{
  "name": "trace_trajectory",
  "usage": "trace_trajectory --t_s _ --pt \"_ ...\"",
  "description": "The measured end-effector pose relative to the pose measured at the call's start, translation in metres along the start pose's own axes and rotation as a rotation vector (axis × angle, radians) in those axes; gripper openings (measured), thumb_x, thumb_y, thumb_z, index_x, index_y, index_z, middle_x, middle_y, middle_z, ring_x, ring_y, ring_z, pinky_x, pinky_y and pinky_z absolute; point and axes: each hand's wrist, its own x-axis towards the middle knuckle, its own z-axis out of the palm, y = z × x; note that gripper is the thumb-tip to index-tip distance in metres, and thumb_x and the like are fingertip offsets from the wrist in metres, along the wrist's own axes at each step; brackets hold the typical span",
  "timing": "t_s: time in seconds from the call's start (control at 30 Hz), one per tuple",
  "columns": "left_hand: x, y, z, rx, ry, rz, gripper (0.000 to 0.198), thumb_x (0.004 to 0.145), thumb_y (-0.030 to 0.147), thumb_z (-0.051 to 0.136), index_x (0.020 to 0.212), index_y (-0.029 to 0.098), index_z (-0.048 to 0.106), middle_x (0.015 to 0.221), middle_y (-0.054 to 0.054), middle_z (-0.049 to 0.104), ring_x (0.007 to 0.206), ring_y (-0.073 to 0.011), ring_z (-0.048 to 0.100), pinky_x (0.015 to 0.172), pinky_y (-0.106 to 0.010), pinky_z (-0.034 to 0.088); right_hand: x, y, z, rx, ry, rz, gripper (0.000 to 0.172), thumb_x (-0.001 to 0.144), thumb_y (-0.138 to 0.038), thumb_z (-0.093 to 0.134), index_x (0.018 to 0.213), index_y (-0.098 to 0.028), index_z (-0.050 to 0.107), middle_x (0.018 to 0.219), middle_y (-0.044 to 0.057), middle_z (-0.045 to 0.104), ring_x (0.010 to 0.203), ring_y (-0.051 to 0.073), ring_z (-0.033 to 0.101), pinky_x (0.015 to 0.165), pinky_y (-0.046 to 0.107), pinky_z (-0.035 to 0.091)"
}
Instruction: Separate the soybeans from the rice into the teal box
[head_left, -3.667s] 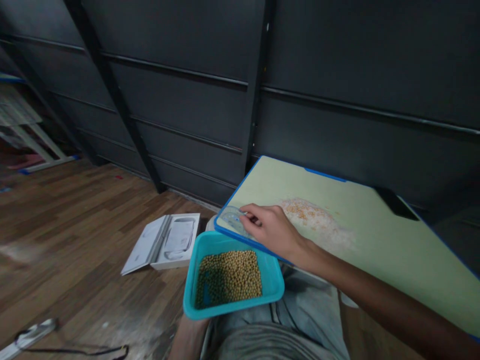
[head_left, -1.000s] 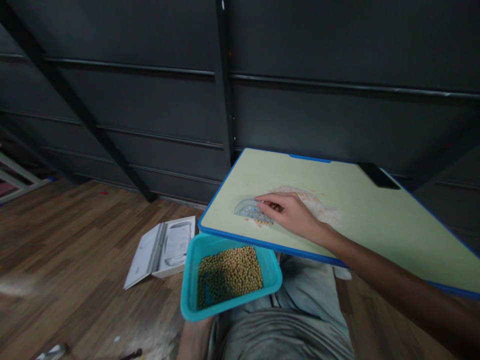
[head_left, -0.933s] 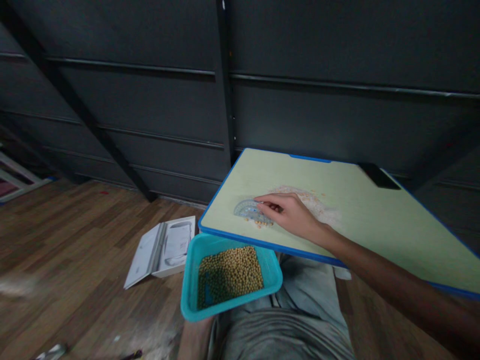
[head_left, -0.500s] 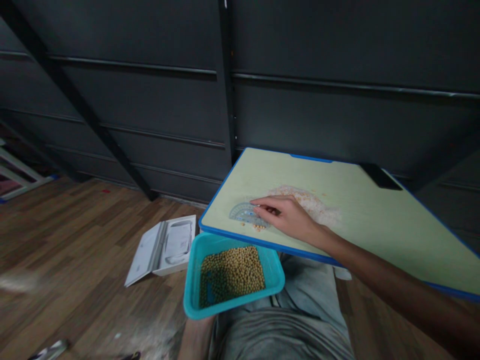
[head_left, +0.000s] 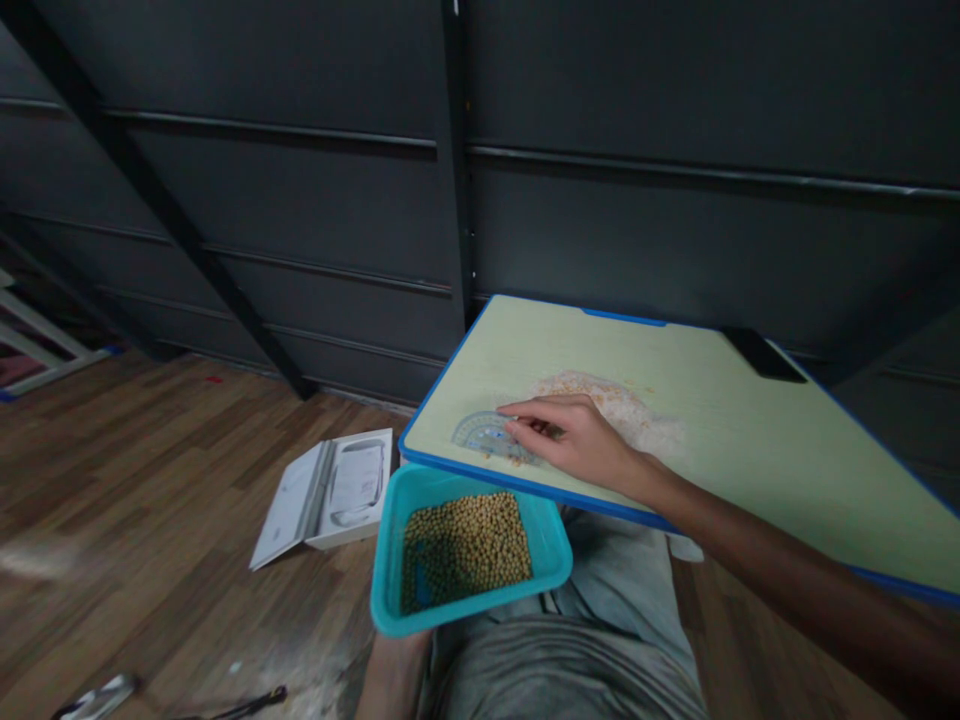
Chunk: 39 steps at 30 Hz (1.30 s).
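Observation:
My right hand (head_left: 570, 430) reaches over the pale green board (head_left: 675, 370) and pinches a clear half-round protractor (head_left: 480, 432) between thumb and fingers. The protractor lies almost flat near the board's front left edge. A few soybeans (head_left: 517, 460) lie along its straight side, close to that edge. Behind the hand spreads a pile of whitish grains (head_left: 622, 405) with some orange bits. Below the edge sits a turquoise plastic tub (head_left: 551, 555) with many soybeans (head_left: 480, 540) inside. My left hand does not show; a bit of bare limb is visible under the tub.
A black phone-like slab (head_left: 761, 355) lies at the board's far right. An open white box (head_left: 326, 500) rests on the wooden floor (head_left: 180, 480) to the left. A dark panelled wall (head_left: 337, 220) stands right behind the board. A dark cord (head_left: 255, 705) lies on the floor.
The protractor has shifted slightly left and toward the board's front edge, with my right hand still on it. The tub stays in place.

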Motion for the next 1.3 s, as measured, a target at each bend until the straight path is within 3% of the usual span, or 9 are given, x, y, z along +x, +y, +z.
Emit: trace_trajectory --t_s 0.1,0.23,0.37,0.47,0.57,0.73,0.97,1.17,1.3 --pt "-0.004 -0.001 0.004 0.031 0.109 0.041 0.056 0.095 0.024 0.031 0.062 0.022 0.076 0.063 -0.007 0.076 0.056 -0.0247 0.072 0.079 -0.046 0.061 -0.002 -0.001 0.001 -0.012 -0.028 -0.073 0.025 0.095 -0.026 0.059 0.113 -0.021 0.075 0.099 0.004 0.079 0.081 0.015 0.071 0.072 0.027 0.055" --pt "-0.015 0.0 0.015 0.038 0.124 0.025 0.057 0.096 0.023 0.03 0.063 0.021 0.076 0.062 -0.007 0.075 0.065 -0.0241 0.074 0.088 -0.047 0.058 -0.002 0.003 0.001 -0.067 -0.043 -0.102 0.026 0.096 -0.028 0.057 0.113 -0.021 0.075 0.094 0.004 0.078 0.075 0.014 0.07 0.07 0.027 0.053" --pt "-0.021 0.0 0.023 0.063 0.15 0.018 0.062 0.099 0.034 0.028 0.059 0.023 0.074 0.061 -0.005 0.075 0.054 -0.0209 0.071 0.078 -0.04 0.061 0.002 0.01 -0.003 -0.151 -0.005 -0.024 0.024 0.096 -0.028 0.058 0.111 -0.021 0.075 0.093 0.004 0.078 0.072 0.014 0.069 0.068 0.027 0.052" --pt "-0.02 0.0 0.024 0.078 0.162 0.041 0.061 0.098 0.03 0.029 0.058 0.022 0.074 0.059 -0.005 0.074 0.049 -0.0206 0.068 0.072 -0.038 0.062 0.004 0.017 -0.009 -0.204 0.026 0.026 0.023 0.094 -0.026 0.059 0.109 -0.021 0.075 0.089 0.004 0.078 0.072 0.015 0.067 0.068 0.028 0.051" --pt "-0.02 0.0 0.024 0.093 0.154 0.063 0.061 0.095 0.021 0.028 0.055 0.022 0.073 0.056 -0.006 0.073 0.05 -0.0218 0.069 0.076 -0.042 0.062 0.005 0.022 -0.014 -0.241 0.052 0.064 0.022 0.093 -0.025 0.059 0.108 -0.02 0.075 0.09 0.005 0.077 0.072 0.016 0.067 0.069 0.029 0.051" --pt "-0.028 0.002 0.03 0.108 0.127 0.041 0.058 0.093 0.019 0.031 0.054 0.021 0.073 0.061 -0.01 0.075 0.061 -0.0238 0.073 0.088 -0.044 0.058 0.004 0.024 -0.019 -0.197 0.107 0.123 0.022 0.093 -0.026 0.06 0.108 -0.021 0.075 0.087 0.004 0.076 0.07 0.015 0.067 0.066 0.028 0.052" --pt "-0.038 0.004 0.042 0.073 0.144 0.023 0.061 0.097 0.025 0.029 0.053 0.02 0.071 0.06 -0.008 0.075 0.079 -0.024 0.076 0.091 -0.043 0.057 0.005 0.027 -0.021 -0.222 0.116 0.142 0.024 0.092 -0.028 0.06 0.108 -0.02 0.075 0.081 0.004 0.075 0.065 0.015 0.065 0.062 0.028 0.049" --pt "-0.026 0.002 0.024 0.057 0.11 0.102 0.057 0.093 0.013 0.031 0.057 0.021 0.074 0.06 -0.004 0.075 0.058 -0.02 0.072 0.092 -0.042 0.057 0.003 0.022 -0.018 -0.193 0.076 0.127 0.023 0.092 -0.026 0.06 0.108 -0.022 0.076 0.093 0.004 0.078 0.072 0.016 0.068 0.066 0.029 0.052" --pt "-0.009 -0.002 0.008 0.056 0.106 0.091 0.057 0.092 0.014 0.031 0.059 0.021 0.076 0.064 -0.007 0.076 0.054 -0.0233 0.071 0.085 -0.047 0.059 0.002 0.021 -0.014 -0.17 0.06 0.098 0.023 0.093 -0.027 0.06 0.11 -0.023 0.075 0.092 0.004 0.078 0.071 0.015 0.068 0.066 0.03 0.052"
